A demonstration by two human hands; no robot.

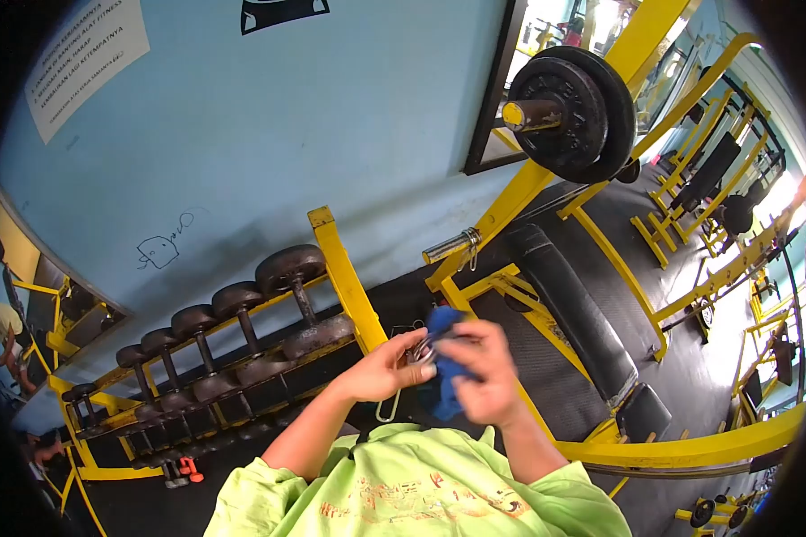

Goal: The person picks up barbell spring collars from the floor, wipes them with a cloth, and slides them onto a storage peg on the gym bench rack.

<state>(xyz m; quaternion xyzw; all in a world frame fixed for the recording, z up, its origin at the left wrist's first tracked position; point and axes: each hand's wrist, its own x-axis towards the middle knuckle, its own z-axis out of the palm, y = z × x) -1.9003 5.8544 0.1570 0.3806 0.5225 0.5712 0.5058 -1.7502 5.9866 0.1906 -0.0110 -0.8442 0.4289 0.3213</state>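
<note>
In front of my chest both hands are raised close together. My left hand (390, 369) is closed around a metal spring collar (386, 412), whose wire loop hangs below the palm. Coils of shiny metal show between the thumb and fingers. Against it, my right hand (485, 380) grips a blue cloth (448, 398), part of which sticks up above the fingers. The right fingers are slightly blurred, and the spot where cloth and metal meet is partly hidden.
A yellow rack (349, 286) of black dumbbells (242, 313) stands left along the blue wall. Weight plates (569, 112) sit on a bar end ahead, above a peg carrying another spring collar (471, 242). A black padded bench (578, 309) is to the right.
</note>
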